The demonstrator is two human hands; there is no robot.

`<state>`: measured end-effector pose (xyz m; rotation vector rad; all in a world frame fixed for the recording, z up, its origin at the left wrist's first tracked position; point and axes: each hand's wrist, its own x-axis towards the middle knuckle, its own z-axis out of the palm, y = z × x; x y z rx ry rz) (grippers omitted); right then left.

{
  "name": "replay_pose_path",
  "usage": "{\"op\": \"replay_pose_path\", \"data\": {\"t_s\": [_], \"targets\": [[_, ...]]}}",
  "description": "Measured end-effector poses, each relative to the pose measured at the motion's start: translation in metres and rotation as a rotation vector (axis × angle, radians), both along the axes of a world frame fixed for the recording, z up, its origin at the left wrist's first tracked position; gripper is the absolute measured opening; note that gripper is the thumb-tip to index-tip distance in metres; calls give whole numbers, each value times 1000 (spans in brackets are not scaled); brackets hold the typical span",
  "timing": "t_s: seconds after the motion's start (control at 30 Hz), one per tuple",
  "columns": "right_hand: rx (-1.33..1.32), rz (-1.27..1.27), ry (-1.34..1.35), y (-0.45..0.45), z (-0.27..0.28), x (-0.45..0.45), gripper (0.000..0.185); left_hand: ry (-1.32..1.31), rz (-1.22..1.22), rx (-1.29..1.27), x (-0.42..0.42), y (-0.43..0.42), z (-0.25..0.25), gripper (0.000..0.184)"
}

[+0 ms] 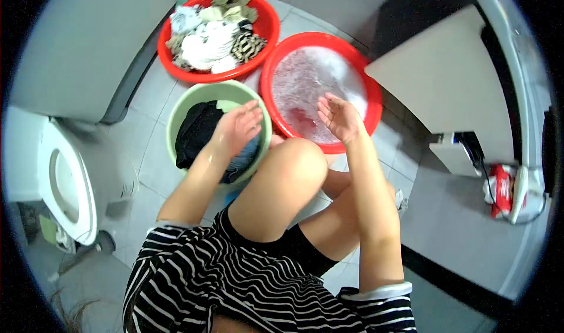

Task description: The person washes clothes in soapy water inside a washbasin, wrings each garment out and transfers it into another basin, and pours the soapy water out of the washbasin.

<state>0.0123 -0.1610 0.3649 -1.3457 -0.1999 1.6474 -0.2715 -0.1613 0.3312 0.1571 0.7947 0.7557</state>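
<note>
Over the right part of a pale green basin (171,127) is my left hand (236,128), empty, its fingers stretched out. Dark clothes (198,130) lie in that basin, with a bluish garment (239,164) partly hidden below my hand. My right hand (341,118) hovers above a red basin (375,98) of soapy water (305,77); its fingers are extended and it holds nothing. Foam floats on the water, and a reddish patch shows near my right fingers. Whether anything lies under the suds I cannot tell.
Another red basin (165,62) at the back holds white and patterned clothes (208,45). A toilet (82,186) stands on the left. At the right are a pale panel (446,68) and a red-and-white packet (501,191) on a grey ledge. My bent knees are close to the basins on the tiled floor.
</note>
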Motion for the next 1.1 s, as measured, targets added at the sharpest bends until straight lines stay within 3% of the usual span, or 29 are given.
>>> {"op": "replay_pose_path", "data": {"t_s": [0.13, 0.27, 0.3, 0.37, 0.43, 0.5, 0.6, 0.63, 0.67, 0.7, 0.73, 0.77, 0.8, 0.87, 1.0, 1.03, 1.1], "targets": [[-142, -482, 204, -44, -46, 53, 14, 151, -207, 129, 43, 44, 28, 35], [-373, -780, 387, -64, -150, 84, 10, 373, -508, 259, 88, 83, 30, 37], [-425, -778, 311, -68, -184, 87, 10, 476, -575, 297, 101, 91, 32, 37], [-468, -776, 257, -77, -181, 63, 12, 680, -708, 365, 127, 104, 35, 37], [-489, -712, 274, -79, -137, 30, 16, 813, -765, 393, 155, 116, 25, 38], [-489, -645, 367, -82, -165, 25, 22, 896, -831, 452, 180, 126, 11, 40], [-391, -708, 521, -83, -206, 15, 26, 912, -820, 641, 214, 112, 11, 30], [-325, -720, 550, -85, -224, 13, 25, 884, -707, 583, 222, 98, 2, 31], [-257, -730, 579, -88, -235, 11, 25, 855, -593, 525, 227, 90, -19, 32], [-324, -763, 530, -90, -226, 9, 20, 798, -509, 548, 232, 101, -100, 36], [-249, -690, 535, -98, -244, 10, 18, 887, -386, 575, 231, 79, -107, 42], [-176, -618, 535, -110, -277, 12, 16, 1141, -426, 629, 226, 70, -124, 46], [-105, -545, 531, -116, -296, 14, 15, 1440, -458, 575, 224, 45, -95, 55], [-223, -630, 466, -110, -247, 8, 3, 1627, -438, 538, 208, 24, -98, 67], [-230, -652, 397, -111, -228, 13, 15, 1627, 3, 490, 164, 0, -148, 76], [-237, -623, 399, -116, -228, 19, 18, 1760, 51, 491, 162, -8, -170, 60], [-223, -574, 356, -123, -221, 27, 21, 921, 29, 144, 152, -15, -169, 45]]}}
